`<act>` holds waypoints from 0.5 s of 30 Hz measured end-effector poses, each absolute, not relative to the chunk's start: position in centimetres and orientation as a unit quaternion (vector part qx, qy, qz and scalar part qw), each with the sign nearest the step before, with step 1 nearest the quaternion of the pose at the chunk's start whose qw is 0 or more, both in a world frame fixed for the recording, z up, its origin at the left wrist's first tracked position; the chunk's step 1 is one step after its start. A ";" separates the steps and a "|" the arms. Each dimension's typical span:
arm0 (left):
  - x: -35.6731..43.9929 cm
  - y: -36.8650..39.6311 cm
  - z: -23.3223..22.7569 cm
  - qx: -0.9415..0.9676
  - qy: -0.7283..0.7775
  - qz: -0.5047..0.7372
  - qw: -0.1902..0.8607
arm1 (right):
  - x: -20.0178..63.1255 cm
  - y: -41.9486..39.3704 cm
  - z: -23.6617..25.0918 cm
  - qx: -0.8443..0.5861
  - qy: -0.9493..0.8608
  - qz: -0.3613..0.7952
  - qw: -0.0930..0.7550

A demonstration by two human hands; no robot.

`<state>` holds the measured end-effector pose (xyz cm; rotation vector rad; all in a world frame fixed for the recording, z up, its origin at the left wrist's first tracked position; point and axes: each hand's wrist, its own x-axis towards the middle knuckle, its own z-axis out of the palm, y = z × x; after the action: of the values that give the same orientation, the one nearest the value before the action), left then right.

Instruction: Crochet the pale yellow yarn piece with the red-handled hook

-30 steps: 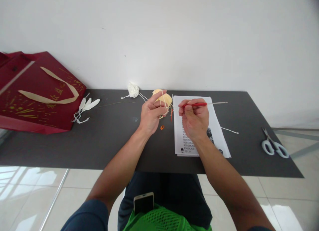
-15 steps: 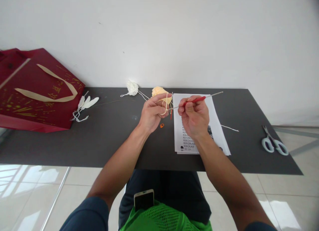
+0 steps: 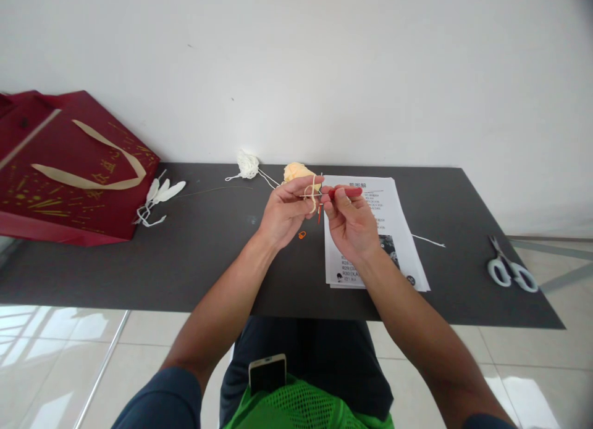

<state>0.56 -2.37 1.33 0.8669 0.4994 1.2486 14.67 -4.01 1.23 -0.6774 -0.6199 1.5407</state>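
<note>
My left hand (image 3: 283,212) is closed on a strand of cream yarn (image 3: 314,185), which loops over the outstretched index finger and is pinched lower down. In my right hand (image 3: 354,225) is a crochet hook (image 3: 347,193) by its red handle, fingers wrapped round it. The hook's thin metal shaft points left and crosses the yarn at my left fingers. Whether its tip has caught the strand is too small to tell. Behind my left hand lies the pale yellow yarn ball (image 3: 299,171). An orange stitch marker (image 3: 302,235) rests on the table below the hands.
Printed sheets (image 3: 375,268) lie under my right hand. Scissors (image 3: 509,268) are at the right end of the dark table (image 3: 194,262). A white yarn ball (image 3: 248,164), white crocheted pieces (image 3: 160,191) and a red paper bag (image 3: 78,170) stand or lie leftward.
My right hand has turned and moved slightly left and down. The crochet hook now lies nearly level, its shaft reaching across the yarn at my left hand, which stays almost in place.
</note>
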 end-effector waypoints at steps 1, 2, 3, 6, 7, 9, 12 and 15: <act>0.6 -2.4 1.3 0.389 0.223 0.555 0.701 | 14.6 -4.1 1.2 -0.297 -0.280 0.667 0.623; 0.5 -2.4 1.3 0.392 0.220 0.551 0.703 | 14.6 -4.1 1.1 -0.298 -0.291 0.661 0.624; 0.5 -2.4 1.3 0.397 0.214 0.548 0.704 | 14.5 -4.1 1.0 -0.297 -0.300 0.655 0.626; 0.4 -2.3 1.1 0.417 0.195 0.541 0.703 | 14.5 -4.0 0.7 -0.304 -0.307 0.647 0.628; 0.4 -2.3 1.1 0.422 0.194 0.540 0.702 | 14.5 -4.0 0.7 -0.310 -0.305 0.648 0.626; 0.5 -2.3 1.0 0.431 0.201 0.539 0.695 | 14.6 -3.9 0.6 -0.320 -0.301 0.650 0.620; 0.6 -2.3 0.8 0.442 0.224 0.551 0.671 | 14.6 -3.8 0.7 -0.318 -0.293 0.656 0.618; 0.7 -2.3 0.5 0.459 0.245 0.574 0.632 | 14.6 -3.7 0.9 -0.309 -0.276 0.670 0.616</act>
<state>0.67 -2.28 0.55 1.0499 0.5601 1.3141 14.62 -3.73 0.88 -0.7120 -0.6351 1.5444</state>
